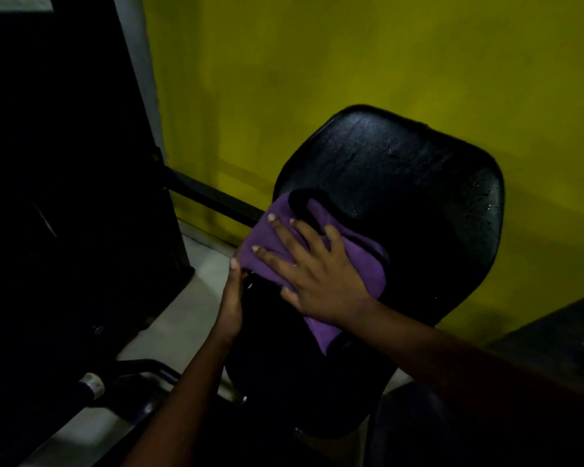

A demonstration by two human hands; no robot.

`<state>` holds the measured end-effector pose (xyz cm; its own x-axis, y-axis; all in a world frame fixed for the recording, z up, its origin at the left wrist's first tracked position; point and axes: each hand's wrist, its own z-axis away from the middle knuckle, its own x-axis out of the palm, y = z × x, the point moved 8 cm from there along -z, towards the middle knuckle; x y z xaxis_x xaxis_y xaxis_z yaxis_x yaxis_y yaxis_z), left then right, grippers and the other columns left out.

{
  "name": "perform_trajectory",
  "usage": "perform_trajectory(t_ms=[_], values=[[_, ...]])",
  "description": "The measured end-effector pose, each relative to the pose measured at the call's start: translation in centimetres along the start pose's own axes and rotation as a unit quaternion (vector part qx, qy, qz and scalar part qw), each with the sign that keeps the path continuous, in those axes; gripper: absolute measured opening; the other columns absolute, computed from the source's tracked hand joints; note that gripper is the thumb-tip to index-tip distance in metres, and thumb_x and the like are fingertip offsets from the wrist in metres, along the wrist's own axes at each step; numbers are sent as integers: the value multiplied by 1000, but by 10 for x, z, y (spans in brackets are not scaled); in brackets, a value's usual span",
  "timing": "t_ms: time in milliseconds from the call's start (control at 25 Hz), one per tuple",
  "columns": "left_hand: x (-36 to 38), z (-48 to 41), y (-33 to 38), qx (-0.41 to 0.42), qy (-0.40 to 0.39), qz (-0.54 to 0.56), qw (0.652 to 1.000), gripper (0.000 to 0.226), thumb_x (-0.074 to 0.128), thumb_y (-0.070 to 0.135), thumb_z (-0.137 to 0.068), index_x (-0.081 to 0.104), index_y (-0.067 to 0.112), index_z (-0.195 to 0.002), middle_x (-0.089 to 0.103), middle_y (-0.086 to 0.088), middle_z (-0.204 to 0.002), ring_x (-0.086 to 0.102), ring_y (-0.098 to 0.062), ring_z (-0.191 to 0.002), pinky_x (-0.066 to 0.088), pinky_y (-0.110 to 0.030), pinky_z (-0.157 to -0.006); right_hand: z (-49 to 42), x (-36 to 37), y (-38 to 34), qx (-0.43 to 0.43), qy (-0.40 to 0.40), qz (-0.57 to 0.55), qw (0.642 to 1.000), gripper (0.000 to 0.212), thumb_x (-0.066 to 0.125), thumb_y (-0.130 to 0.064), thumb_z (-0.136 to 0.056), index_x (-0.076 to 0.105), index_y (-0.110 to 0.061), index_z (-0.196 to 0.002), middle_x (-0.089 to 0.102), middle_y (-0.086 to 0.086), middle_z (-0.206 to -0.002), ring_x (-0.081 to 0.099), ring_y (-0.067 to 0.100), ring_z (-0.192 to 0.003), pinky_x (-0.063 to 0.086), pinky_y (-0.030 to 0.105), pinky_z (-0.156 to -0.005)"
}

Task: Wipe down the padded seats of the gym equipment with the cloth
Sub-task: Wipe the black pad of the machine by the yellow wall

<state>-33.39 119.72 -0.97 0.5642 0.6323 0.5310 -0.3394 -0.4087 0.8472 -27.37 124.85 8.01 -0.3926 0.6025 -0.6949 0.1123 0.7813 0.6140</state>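
Observation:
A black padded seat (402,183) stands against the yellow wall, its upper surface shiny. A purple cloth (368,264) lies spread over the seat's left side. My right hand (314,271) presses flat on the cloth with fingers spread and straight. My left hand (231,305) reaches up along the seat's left edge; its fingertips touch the cloth's lower left corner, and the fingers on the far side are hidden. The lower part of the pad is in deep shadow.
A tall black machine column (64,163) fills the left side, with a black bar (209,197) running from it to the seat. A chrome-ended handle (93,385) sits at lower left above pale floor (182,315). Another dark pad edge (553,335) shows at right.

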Motion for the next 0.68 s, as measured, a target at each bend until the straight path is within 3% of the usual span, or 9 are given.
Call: perform_trajectory(t_ms=[80,160,280,360,520,680], values=[[-15,7,-9,-21,15,-20,999,70,41,65,-85,40,17,-136,63,-2,-127,61,-11,-113,53,-19,-84,29,9,-35,-15,-5,-1,1000,69,47,-47,-72,37,-35,-139,37,5,-149,28,26,-131,24,47,-99],[-25,8,-14,-34,28,-49,998,71,41,70,-82,38,25,-137,68,-4,-117,65,-20,-107,56,-27,-83,58,14,-56,-24,-5,-18,1000,60,56,-41,-75,45,-37,-134,44,1,-144,35,24,-126,28,45,-97],[-22,5,-19,-58,8,-124,991,67,40,72,-81,41,38,-138,56,-11,-134,51,-32,-125,38,-53,-106,81,-4,-46,-62,8,-41,997,48,59,-32,-79,53,-42,-126,50,-1,-139,41,24,-116,30,44,-91],[-22,5,-25,-72,7,-159,985,75,44,81,-72,45,40,-135,53,-3,-139,47,-24,-130,30,-52,-113,67,-31,3,-62,21,-23,998,49,47,-32,-80,50,-44,-128,49,2,-141,38,27,-115,28,43,-89],[-15,7,-18,-50,24,-217,975,71,37,79,-68,46,45,-130,55,4,-135,51,-17,-125,36,-46,-111,22,-56,130,16,5,34,999,59,49,-41,-75,40,-44,-134,35,3,-150,31,27,-123,23,42,-89],[-14,3,-17,-22,4,-258,966,72,35,73,-73,43,35,-134,52,8,-134,48,-14,-126,34,-45,-112,48,-39,122,100,-8,30,994,62,50,-44,-76,35,-47,-136,30,0,-152,29,26,-126,25,42,-90]])
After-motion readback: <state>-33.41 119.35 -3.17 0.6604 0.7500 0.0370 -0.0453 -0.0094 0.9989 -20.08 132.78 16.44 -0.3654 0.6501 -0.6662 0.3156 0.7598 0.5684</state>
